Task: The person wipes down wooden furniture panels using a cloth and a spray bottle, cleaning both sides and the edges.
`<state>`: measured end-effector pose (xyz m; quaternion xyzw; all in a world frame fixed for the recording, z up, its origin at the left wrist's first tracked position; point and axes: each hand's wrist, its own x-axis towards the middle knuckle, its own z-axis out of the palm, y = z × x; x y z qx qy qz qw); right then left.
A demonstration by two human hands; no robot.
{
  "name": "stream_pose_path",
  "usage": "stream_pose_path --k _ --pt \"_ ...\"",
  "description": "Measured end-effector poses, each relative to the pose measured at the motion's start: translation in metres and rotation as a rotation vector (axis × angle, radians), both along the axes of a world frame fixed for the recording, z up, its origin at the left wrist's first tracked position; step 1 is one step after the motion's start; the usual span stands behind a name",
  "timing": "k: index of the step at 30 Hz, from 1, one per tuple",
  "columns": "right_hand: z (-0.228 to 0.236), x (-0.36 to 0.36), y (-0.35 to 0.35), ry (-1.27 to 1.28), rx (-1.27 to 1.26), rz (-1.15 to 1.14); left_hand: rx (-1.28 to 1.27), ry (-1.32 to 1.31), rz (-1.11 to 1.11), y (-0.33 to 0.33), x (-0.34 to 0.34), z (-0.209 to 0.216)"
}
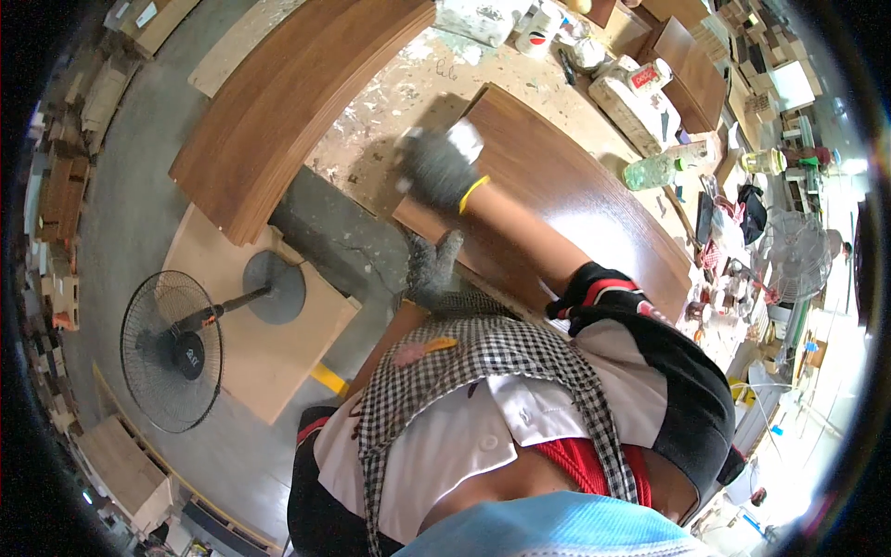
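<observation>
The right hand (436,167), in a grey knit glove with a yellow cuff, presses a white cloth or pad (464,139) down on the near corner of a dark brown, glossy wooden panel (575,200); the fingers curl over the cloth, though blur hides how tightly they close. The panel lies flat on the paint-spattered pale counter (408,88) and runs away toward the right. The left hand (432,265), in a grey speckled glove, rests at the panel's near edge with its fingers spread loosely and nothing visibly gripped; whether it clasps the edge cannot be told.

A curved stack of brown wood-grain boards (278,102) lies on the counter to the left, well apart from the hands. Beyond the panel stand a clear green plastic bottle (661,170) and a white paint-smeared can (540,28). On the grey concrete floor (139,204) below, a black pedestal fan (172,351) lies tipped across a pale plywood sheet (269,357). A second fan (794,255) stands at the right.
</observation>
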<state>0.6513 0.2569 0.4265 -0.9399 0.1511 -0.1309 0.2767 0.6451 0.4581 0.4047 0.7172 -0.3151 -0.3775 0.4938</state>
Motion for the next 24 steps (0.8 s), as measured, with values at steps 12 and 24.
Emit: stream_pose_path --k 12,24 --pt "0.034 -0.030 0.010 0.223 -0.420 0.013 0.106 0.078 0.051 -0.007 -0.010 -0.041" --pt "0.065 -0.054 0.075 -0.085 -0.035 0.135 -0.088 -0.157 0.122 -0.015 -0.004 -0.027"
